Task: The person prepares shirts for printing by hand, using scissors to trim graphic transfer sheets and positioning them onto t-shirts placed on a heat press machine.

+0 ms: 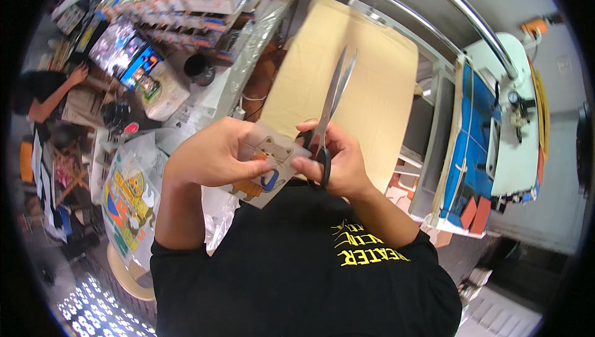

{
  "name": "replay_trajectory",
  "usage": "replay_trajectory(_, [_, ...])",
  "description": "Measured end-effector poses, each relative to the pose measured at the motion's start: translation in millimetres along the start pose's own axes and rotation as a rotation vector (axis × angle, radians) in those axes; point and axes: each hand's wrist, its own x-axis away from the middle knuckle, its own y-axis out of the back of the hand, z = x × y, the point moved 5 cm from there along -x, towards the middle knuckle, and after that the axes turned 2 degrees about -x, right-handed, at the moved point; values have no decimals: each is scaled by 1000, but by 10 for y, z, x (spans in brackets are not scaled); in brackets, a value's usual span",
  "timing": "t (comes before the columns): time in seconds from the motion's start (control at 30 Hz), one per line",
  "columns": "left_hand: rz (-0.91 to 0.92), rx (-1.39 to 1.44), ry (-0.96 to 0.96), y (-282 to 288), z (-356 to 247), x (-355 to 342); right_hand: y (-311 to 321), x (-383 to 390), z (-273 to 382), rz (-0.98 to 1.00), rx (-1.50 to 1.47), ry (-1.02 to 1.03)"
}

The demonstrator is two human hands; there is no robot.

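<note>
My left hand grips a small, partly see-through sheet printed with a cartoon cat, its thumb lying across the print. In my right hand is a pair of scissors with black handles. Their long silver blades point away from me, slightly parted and clear of the sheet. The right thumb reaches to the sheet's right edge, so both hands are close together in front of my chest. Some of the right fingers are hidden behind the scissor handles.
A cream cloth-covered board lies ahead. Left stand a lit screen, a black cup and a large clear sheet with a colourful print. A co-worker's arm shows far left. At right are a metal rail and a blue-covered frame.
</note>
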Motion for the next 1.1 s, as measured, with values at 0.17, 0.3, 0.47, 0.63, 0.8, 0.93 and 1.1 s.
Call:
replay_trajectory(0.17, [418, 1092, -373, 31, 237, -726, 406, 71, 353, -338, -165, 154])
replay_trajectory(0.3, [20, 607, -446, -798, 47, -910, 807, 199, 370, -602, -157, 280])
replay_trajectory(0.47, [-349, 529, -299, -859, 21, -1170, 823, 364, 451, -522, 25, 176])
replay_trajectory(0.63, [-322, 821, -382, -535, -351, -1179, 833, 703, 246, -310, 283, 164])
replay_trajectory(0.8, [-329, 818, -378, -478, -387, -1141, 651, 687, 185, -202, 358, 213])
replay_trajectory(0.93, [-336, 769, -400, -503, -411, -1116, 627, 612, 215, -204, 349, 218])
replay_trajectory(1.1, [-342, 765, -410, -523, -403, -1116, 620, 590, 251, -191, 398, 212])
